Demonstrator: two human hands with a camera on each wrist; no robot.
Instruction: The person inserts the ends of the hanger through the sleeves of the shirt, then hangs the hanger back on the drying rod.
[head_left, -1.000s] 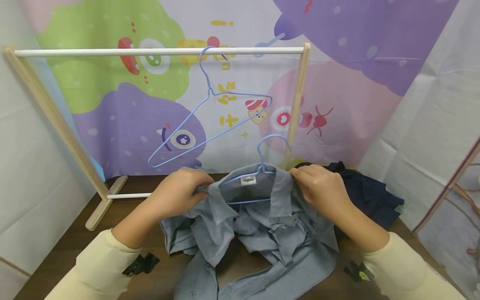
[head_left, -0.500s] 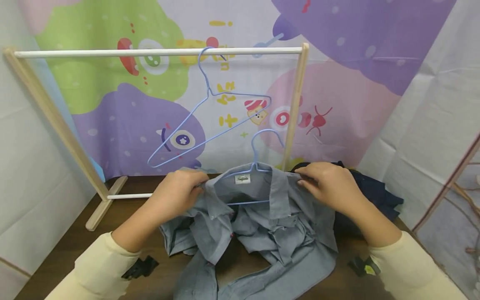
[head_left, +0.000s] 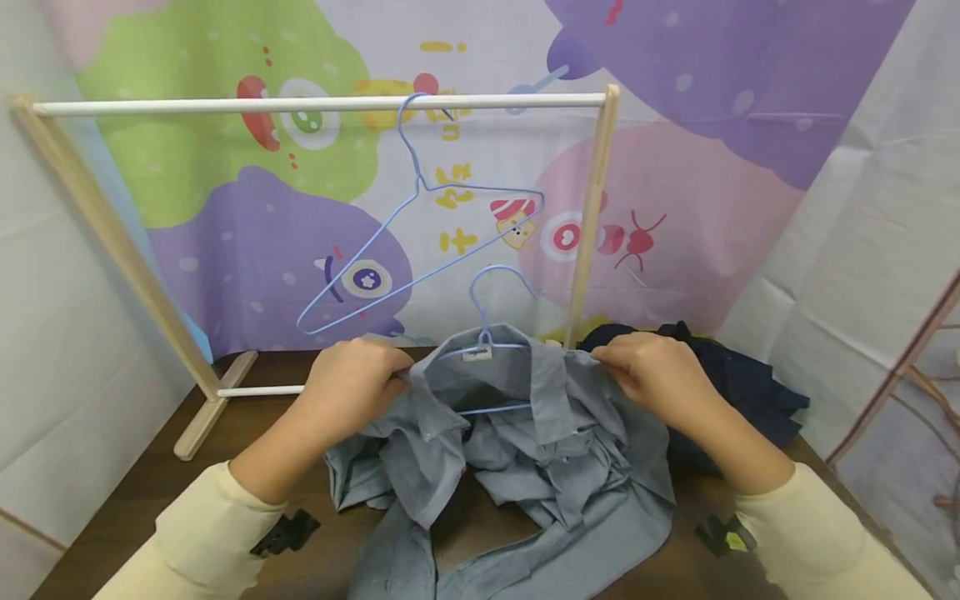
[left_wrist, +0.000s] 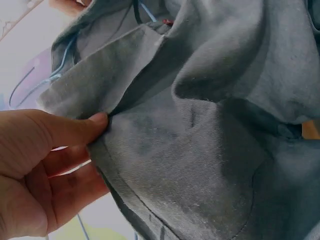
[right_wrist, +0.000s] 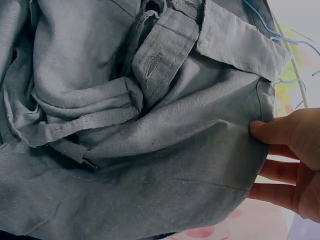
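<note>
A grey collared shirt (head_left: 551, 392) hangs bunched between both hands, its lower part on the dark table. Inside its neck sits a light blue wire hanger (head_left: 483, 312), the hook standing up above the collar and the bottom bar showing in the opening. My left hand (head_left: 356, 379) pinches the shirt at the left shoulder; in the left wrist view the thumb (left_wrist: 82, 129) presses the cloth just below the collar. On the other shoulder, my right hand (head_left: 660, 375) pinches the cloth, thumb (right_wrist: 280, 131) on top in the right wrist view. The hanger's arms are hidden under the fabric.
Behind the shirt stands a rack with a white rail (head_left: 225, 106) and wooden posts. A second blue hanger (head_left: 420, 250) hangs bare from the rail. Dark navy clothing (head_left: 750, 392) lies on the table (head_left: 142, 508) at the right. A cartoon-printed cloth covers the back.
The hanger's hook has shifted left within the collar. My right hand has moved slightly outward along the right shoulder. The left hand keeps its hold, barely moving left.
</note>
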